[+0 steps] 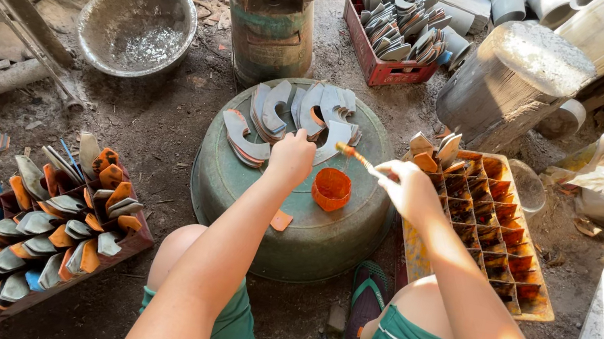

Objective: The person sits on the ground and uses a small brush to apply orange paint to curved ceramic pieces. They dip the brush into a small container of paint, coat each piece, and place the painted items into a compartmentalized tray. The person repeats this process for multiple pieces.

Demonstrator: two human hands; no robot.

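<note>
My left hand [292,156] rests closed on top of an upturned green basin [324,234], at the edge of a fan of curved grey metal blades [303,112]; what it grips is hidden. My right hand [411,192] holds a thin brush [357,157] whose orange-stained tip points left over the blades. A small orange cup of paint [331,189] stands on the basin between both hands. An orange-tipped scrap [281,221] lies on the basin under my left forearm.
A divided orange crate [506,244] with a few blades lies to the right. A crate of orange-painted blades [55,226] sits at the left. Behind are a metal bowl [137,23], a red crate of blades [399,30], a wooden stump [513,78] and a drum [272,30].
</note>
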